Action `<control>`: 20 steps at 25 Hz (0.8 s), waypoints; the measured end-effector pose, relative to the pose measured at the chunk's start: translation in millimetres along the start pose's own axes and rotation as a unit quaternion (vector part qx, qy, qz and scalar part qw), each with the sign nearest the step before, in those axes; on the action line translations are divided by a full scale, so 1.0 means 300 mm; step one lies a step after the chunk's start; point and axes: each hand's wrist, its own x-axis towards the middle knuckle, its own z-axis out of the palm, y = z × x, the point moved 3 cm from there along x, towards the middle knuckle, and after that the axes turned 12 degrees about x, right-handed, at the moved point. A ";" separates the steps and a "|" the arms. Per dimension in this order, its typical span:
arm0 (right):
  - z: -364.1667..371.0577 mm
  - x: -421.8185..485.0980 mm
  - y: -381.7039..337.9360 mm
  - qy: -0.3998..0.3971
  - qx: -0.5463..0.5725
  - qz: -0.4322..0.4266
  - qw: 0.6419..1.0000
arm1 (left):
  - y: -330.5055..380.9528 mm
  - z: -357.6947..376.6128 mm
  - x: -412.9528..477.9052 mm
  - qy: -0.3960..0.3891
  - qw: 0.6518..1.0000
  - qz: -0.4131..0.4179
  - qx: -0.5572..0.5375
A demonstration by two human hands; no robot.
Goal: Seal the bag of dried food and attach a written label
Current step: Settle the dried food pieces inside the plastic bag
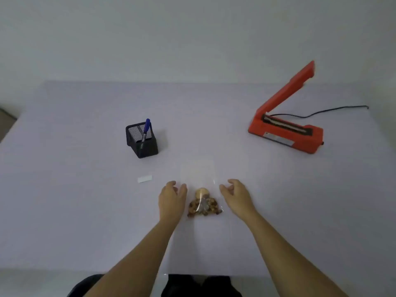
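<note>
Left grip (172, 196), right grip (234, 192) loosely curled, empty

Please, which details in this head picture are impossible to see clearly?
Head view only:
- bag: whether its mouth is open or sealed; the clear film fades into the table.
- label: any writing, too small.
- sealer: plate text blurred.
- cord: plug beyond the table edge.
- pen: lower end hidden in the holder.
- left hand, right hand: touching the bag or not, unclear.
</note>
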 end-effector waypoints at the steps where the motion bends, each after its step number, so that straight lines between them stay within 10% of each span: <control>1: 0.013 0.017 0.001 -0.002 0.019 -0.001 1.000 | -0.001 0.016 0.014 -0.001 0.999 -0.021 -0.029; 20: 0.021 0.098 0.032 -0.036 0.101 -0.057 0.993 | -0.029 0.077 0.137 -0.084 0.990 0.049 -0.100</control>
